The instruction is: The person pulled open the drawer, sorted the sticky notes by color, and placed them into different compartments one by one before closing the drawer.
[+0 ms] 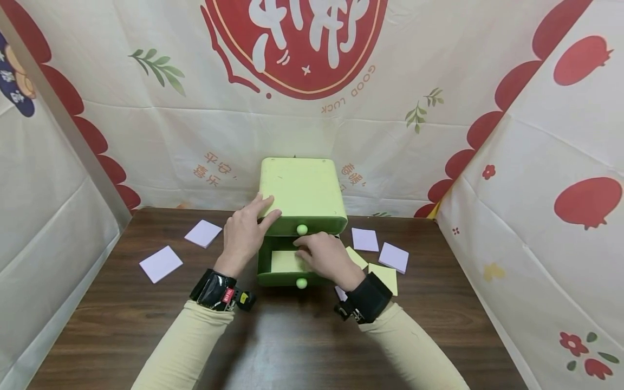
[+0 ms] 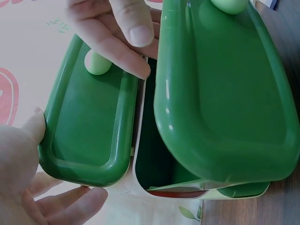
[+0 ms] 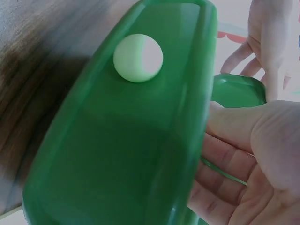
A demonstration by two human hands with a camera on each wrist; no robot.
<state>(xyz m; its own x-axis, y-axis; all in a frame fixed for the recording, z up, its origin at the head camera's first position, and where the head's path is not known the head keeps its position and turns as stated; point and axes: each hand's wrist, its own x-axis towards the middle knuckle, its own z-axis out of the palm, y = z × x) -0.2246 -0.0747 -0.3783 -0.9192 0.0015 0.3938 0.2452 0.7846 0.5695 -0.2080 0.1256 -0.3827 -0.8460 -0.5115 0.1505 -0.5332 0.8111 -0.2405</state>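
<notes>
A small green box with two drawers (image 1: 302,187) stands against the backdrop. Its upper drawer is closed, while the lower drawer (image 1: 278,279) is pulled out. A pale yellow note pad (image 1: 285,262) lies in that lower drawer. My left hand (image 1: 242,233) rests on the box's left side, thumb and fingers spread about its edge. Over the pulled-out drawer is my right hand (image 1: 329,257), its fingers reaching in behind the drawer front; I see nothing between them. In the right wrist view the drawer front with its round knob (image 3: 138,58) covers some of the drawer's inside.
Two lilac note pads (image 1: 161,264) lie on the brown table (image 1: 292,346) at left. On the right are more lilac pads (image 1: 364,239) and yellow pads (image 1: 385,277), some partly behind my right hand and wrist. A printed cloth (image 1: 195,130) hangs behind and at both sides.
</notes>
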